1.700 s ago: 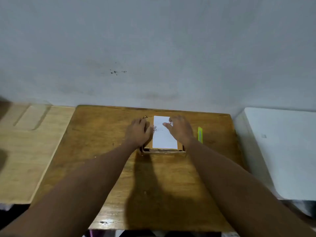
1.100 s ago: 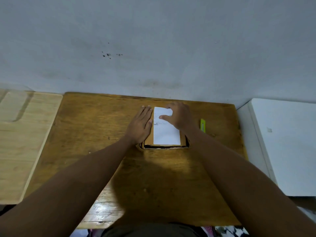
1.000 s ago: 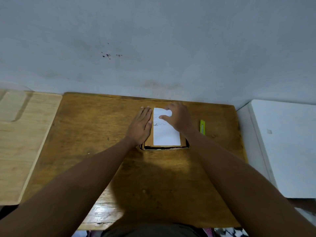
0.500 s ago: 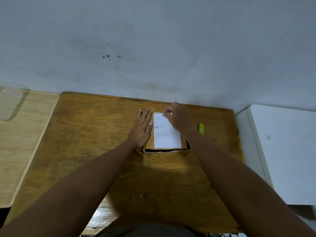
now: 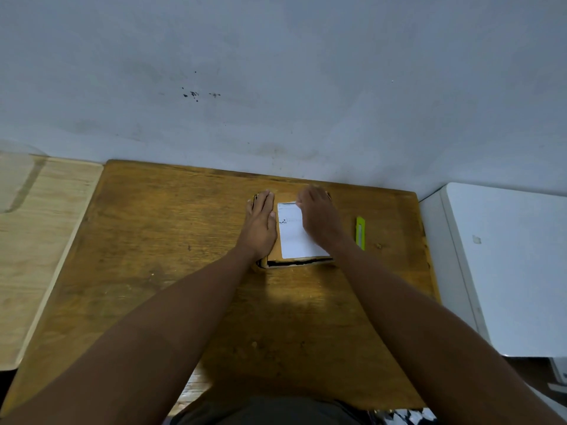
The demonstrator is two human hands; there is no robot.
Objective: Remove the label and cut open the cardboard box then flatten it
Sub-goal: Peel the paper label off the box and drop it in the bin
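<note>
A small brown cardboard box (image 5: 274,253) lies on the far middle of the brown wooden table (image 5: 159,271). A white paper label (image 5: 291,237) covers most of its top. My left hand (image 5: 260,223) lies flat on the box's left side, fingers together and pointing at the wall. My right hand (image 5: 319,219) rests on the right part of the label, its fingertips curled at the label's far top edge. Whether the edge is pinched is hidden by the hand. A yellow-green utility knife (image 5: 360,229) lies on the table just right of the box.
A grey wall rises right behind the table. A pale wooden board (image 5: 33,240) adjoins the table on the left, and a white cabinet top (image 5: 506,265) stands close on the right. The near half of the table holds only my forearms.
My right hand has slid from the label's left middle up to its far top edge. My left hand has flattened and stayed on the box's left side. The view shifted a little.
</note>
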